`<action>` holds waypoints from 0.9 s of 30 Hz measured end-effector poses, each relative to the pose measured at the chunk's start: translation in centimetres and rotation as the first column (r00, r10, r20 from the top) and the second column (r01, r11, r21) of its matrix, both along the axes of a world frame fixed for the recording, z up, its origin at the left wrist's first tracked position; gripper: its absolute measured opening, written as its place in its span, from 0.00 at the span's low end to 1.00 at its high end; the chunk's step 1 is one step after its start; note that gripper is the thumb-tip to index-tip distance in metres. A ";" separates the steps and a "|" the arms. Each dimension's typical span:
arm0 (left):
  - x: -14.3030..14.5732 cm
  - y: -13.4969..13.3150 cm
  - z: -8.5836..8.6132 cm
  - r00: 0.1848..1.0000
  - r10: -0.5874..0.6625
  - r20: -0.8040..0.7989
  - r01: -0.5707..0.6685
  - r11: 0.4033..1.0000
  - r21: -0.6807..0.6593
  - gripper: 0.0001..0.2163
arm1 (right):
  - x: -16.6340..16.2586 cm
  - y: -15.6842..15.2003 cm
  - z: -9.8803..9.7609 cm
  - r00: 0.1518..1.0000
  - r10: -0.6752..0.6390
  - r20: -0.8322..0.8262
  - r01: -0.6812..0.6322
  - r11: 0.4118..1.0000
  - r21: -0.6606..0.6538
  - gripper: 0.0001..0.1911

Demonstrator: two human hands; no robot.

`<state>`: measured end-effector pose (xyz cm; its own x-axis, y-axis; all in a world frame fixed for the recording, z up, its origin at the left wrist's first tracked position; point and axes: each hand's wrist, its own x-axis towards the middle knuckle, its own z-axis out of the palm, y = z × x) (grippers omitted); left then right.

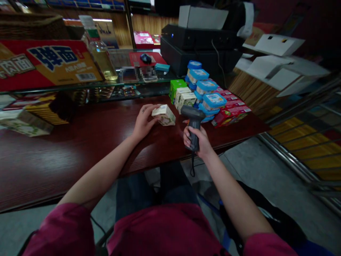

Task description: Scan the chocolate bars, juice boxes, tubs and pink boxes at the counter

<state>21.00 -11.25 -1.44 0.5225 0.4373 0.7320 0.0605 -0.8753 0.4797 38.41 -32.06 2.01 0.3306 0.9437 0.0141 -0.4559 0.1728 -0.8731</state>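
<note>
My left hand (145, 122) grips the left end of a small cream carton (165, 115) with a green plant print, held at the desk top. In my right hand (198, 140) is a dark grey barcode scanner (194, 117), its handle wrapped by my fingers and its cable hanging below. The scanner's head is just right of the carton. Behind them stand two similar cream cartons (186, 99) beside a green carton (177, 87). To their right are stacked blue-lidded tubs (213, 101) and a group of red boxes (231, 110).
The dark red wooden desk (101, 142) spans the front. At left are a noodle box (50, 62), a bottle (102, 58) and more cartons (29, 122). Black machines (199, 53) stand at the back. A metal rack (301, 170) and white open boxes (277, 67) lie right.
</note>
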 end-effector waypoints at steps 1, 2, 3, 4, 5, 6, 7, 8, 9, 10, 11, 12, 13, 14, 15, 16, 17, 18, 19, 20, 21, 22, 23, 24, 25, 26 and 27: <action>-1.8 1.3 -0.1 0.999 0.041 0.027 -0.040 0.999 -0.018 0.21 | -0.7 1.2 -0.1 0.999 0.045 -0.005 -0.045 0.999 -0.007 0.20; -3.6 2.8 -0.2 0.994 0.096 0.052 -0.094 0.995 -0.044 0.21 | -1.4 2.6 -0.1 0.996 0.094 -0.011 -0.094 0.995 -0.015 0.19; -5.4 4.3 -0.3 0.984 0.161 0.073 -0.156 0.985 -0.074 0.21 | -2.2 4.0 -0.2 0.989 0.148 -0.017 -0.148 0.989 -0.024 0.19; -7.3 5.9 -0.3 0.968 0.232 0.092 -0.222 0.969 -0.107 0.22 | -3.0 5.6 -0.2 0.978 0.207 -0.025 -0.208 0.978 -0.034 0.19; -9.1 7.5 -0.4 0.948 0.298 0.110 -0.283 0.950 -0.135 0.22 | -3.8 7.2 -0.2 0.963 0.268 -0.034 -0.269 0.962 -0.044 0.18; -10.9 9.0 -0.4 0.927 0.354 0.126 -0.334 0.930 -0.153 0.22 | -4.7 8.9 -0.2 0.944 0.327 -0.045 -0.329 0.943 -0.052 0.18; -12.6 10.3 -0.4 0.909 0.393 0.139 -0.371 0.915 -0.160 0.23 | -5.6 10.7 -0.2 0.924 0.379 -0.056 -0.382 0.922 -0.060 0.19; -14.1 11.5 -0.4 0.896 0.417 0.150 -0.395 0.905 -0.159 0.23 | -6.5 12.3 -0.1 0.903 0.424 -0.065 -0.427 0.902 -0.066 0.19; -15.4 12.4 -0.4 0.890 0.427 0.158 -0.404 0.901 -0.158 0.24 | -7.3 14.0 -0.1 0.886 0.459 -0.071 -0.463 0.883 -0.072 0.19; -16.5 13.2 -0.4 0.891 0.424 0.160 -0.399 0.902 -0.166 0.25 | -8.1 15.4 -0.1 0.872 0.484 -0.073 -0.489 0.869 -0.077 0.19; -17.4 13.8 -0.4 0.897 0.413 0.158 -0.384 0.905 -0.186 0.25 | -8.9 16.8 -0.1 0.862 0.501 -0.073 -0.506 0.859 -0.081 0.20; -17.9 14.3 -0.4 0.906 0.396 0.153 -0.361 0.908 -0.213 0.26 | -9.5 17.9 -0.2 0.856 0.512 -0.072 -0.517 0.852 -0.085 0.20; -18.2 14.5 -0.5 0.915 0.377 0.147 -0.336 0.910 -0.243 0.26 | -10.0 18.8 -0.3 0.852 0.518 -0.073 -0.523 0.848 -0.088 0.19; -18.3 14.7 -0.5 0.924 0.357 0.140 -0.312 0.911 -0.269 0.27 | -10.4 19.4 -0.5 0.850 0.521 -0.076 -0.526 0.846 -0.089 0.19; -18.2 14.7 -0.6 0.932 0.337 0.131 -0.289 0.913 -0.289 0.27 | -10.6 19.8 -0.7 0.851 0.519 -0.080 -0.525 0.846 -0.088 0.19; -17.9 14.6 -0.6 0.940 0.319 0.123 -0.270 0.914 -0.303 0.28 | -10.6 20.0 -0.9 0.854 0.514 -0.085 -0.520 0.850 -0.085 0.18; -17.6 14.4 -0.7 0.946 0.304 0.115 -0.255 0.914 -0.315 0.29 | -10.6 20.0 -1.0 0.859 0.504 -0.089 -0.510 0.856 -0.080 0.18; -17.1 14.2 -0.7 0.949 0.295 0.108 -0.247 0.913 -0.325 0.30 | -10.4 19.9 -1.1 0.867 0.490 -0.092 -0.497 0.864 -0.077 0.18; -16.7 13.9 -0.7 0.950 0.295 0.105 -0.247 0.910 -0.333 0.33 | -10.2 19.7 -1.2 0.875 0.474 -0.094 -0.482 0.873 -0.079 0.18; -16.4 13.5 -0.6 0.948 0.303 0.103 -0.253 0.907 -0.337 0.35 | -9.9 19.5 -1.2 0.884 0.457 -0.097 -0.465 0.881 -0.085 0.17; -16.1 13.2 -0.5 0.944 0.314 0.102 -0.264 0.903 -0.338 0.37 | -9.7 19.4 -1.2 0.892 0.441 -0.099 -0.449 0.888 -0.095 0.17; -16.0 12.9 -0.4 0.941 0.324 0.101 -0.273 0.900 -0.339 0.39 | -9.5 19.2 -1.2 0.898 0.428 -0.102 -0.437 0.893 -0.108 0.18; -16.0 12.6 -0.3 0.939 0.328 0.101 -0.277 0.898 -0.341 0.39 | -9.3 19.1 -1.1 0.903 0.417 -0.107 -0.428 0.896 -0.118 0.18; -16.1 12.5 -0.2 0.941 0.323 0.098 -0.272 0.897 -0.348 0.38 | -9.2 19.1 -1.1 0.906 0.409 -0.112 -0.421 0.898 -0.124 0.18; -16.3 12.4 -0.1 0.947 0.308 0.093 -0.257 0.897 -0.359 0.36 | -9.2 19.1 -1.1 0.907 0.405 -0.117 -0.418 0.900 -0.124 0.18; -16.5 12.4 0.0 0.954 0.286 0.092 -0.234 0.898 -0.374 0.34 | -9.3 19.1 -1.1 0.906 0.406 -0.120 -0.420 0.900 -0.118 0.18; -16.7 12.4 0.1 0.963 0.252 0.093 -0.195 0.895 -0.400 0.33 | -9.3 19.1 -1.1 0.902 0.415 -0.121 -0.428 0.897 -0.110 0.18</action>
